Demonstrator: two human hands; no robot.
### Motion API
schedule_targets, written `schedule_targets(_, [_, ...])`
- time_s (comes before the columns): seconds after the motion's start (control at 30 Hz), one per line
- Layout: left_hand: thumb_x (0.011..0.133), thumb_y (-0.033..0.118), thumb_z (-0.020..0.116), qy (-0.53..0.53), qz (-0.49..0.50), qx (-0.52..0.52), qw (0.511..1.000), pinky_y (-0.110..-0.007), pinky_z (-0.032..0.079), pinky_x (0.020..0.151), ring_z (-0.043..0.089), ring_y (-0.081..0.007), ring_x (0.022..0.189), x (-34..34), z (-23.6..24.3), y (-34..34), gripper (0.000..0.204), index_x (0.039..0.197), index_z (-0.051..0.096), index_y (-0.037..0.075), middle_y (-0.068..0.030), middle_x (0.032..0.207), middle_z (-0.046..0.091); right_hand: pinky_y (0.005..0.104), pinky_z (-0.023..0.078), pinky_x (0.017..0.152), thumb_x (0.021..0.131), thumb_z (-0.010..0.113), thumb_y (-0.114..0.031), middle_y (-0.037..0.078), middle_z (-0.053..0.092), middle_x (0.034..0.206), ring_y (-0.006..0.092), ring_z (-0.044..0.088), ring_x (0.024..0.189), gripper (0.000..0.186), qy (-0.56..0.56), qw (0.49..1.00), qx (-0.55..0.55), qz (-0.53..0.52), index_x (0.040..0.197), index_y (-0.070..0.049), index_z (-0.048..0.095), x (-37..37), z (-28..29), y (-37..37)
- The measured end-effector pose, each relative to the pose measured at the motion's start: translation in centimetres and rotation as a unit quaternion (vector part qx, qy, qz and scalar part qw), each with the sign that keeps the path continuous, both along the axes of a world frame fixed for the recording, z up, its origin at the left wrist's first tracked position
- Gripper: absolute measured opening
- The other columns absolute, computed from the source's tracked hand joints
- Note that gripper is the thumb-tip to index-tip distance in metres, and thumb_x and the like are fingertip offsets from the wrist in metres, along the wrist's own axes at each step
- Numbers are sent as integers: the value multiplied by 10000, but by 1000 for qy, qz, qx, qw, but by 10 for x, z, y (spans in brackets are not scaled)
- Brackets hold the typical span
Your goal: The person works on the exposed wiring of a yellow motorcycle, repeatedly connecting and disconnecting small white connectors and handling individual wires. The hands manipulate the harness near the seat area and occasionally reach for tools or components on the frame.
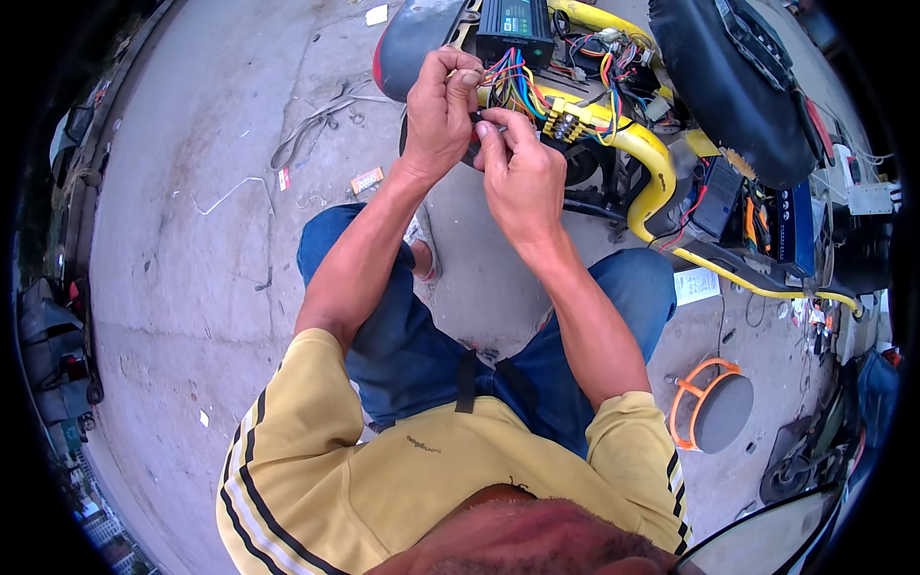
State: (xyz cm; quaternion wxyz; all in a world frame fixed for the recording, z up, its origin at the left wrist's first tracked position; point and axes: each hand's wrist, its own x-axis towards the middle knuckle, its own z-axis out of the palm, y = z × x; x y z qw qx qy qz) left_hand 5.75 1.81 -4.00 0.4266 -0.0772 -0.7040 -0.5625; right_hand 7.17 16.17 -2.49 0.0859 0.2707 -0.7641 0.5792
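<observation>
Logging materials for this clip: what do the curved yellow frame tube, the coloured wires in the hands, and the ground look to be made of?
The curved yellow frame tube looks like painted metal: glossy, with a smooth bend. The bundle of coloured wires at the left hand and right hand seems plastic-insulated, judging by its bright, flexible sheaths. The grey ground looks like matte concrete, stained and scuffed.
</observation>
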Motion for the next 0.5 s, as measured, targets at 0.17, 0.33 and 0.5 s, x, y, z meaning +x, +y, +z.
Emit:
schedule_targets(0.17, [1076,111,580,-19,-12,32,999,-218,450,573,538,-44,662,6,5,0,117,1090,599,-4,-36,913,662,425,527,568,977,695,-152,125,688,695,319,710,630,145,38,999,13,-6,1100,-74,697,-1,-5,0])
schedule_targets(0.33, [1073,132,605,-32,-53,83,995,-213,493,637,625,-95,771,7,7,-6,153,1125,615,-12,-81,1003,698,413,544,590,946,718,-113,119,687,854,320,702,683,176,103,995,-5,-12,1111,-55,695,7,13,11])
schedule_targets(0.5, [1065,135,619,-58,-57,87,993,-198,495,644,659,-84,796,10,6,-18,157,1119,634,-11,-85,1024,734,378,537,596,921,737,-110,99,666,845,314,675,683,142,166,970,97,149,1049,-52,717,42,6,44])
